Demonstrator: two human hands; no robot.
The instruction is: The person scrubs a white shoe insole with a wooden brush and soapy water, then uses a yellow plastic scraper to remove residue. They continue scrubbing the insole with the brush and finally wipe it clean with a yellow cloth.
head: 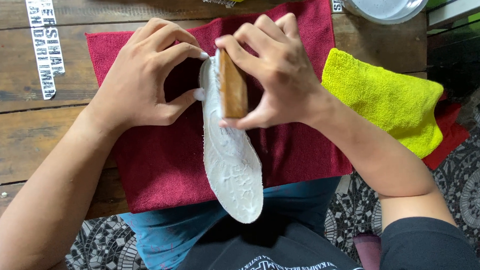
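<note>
A white shoe insole (233,167) covered in soapy foam is held above a dark red cloth (161,159). My left hand (142,80) pinches the insole's upper end between thumb and fingers. My right hand (275,70) grips a wooden-backed brush (233,90) and presses it against the insole's upper part. The brush bristles are hidden against the insole.
The red cloth lies on a wooden table (16,127). A yellow-green cloth (387,98) rests to the right, with a red one (452,133) under it. A clear bowl of foamy water (384,2) stands at the back right. A patterned floor (476,185) shows below.
</note>
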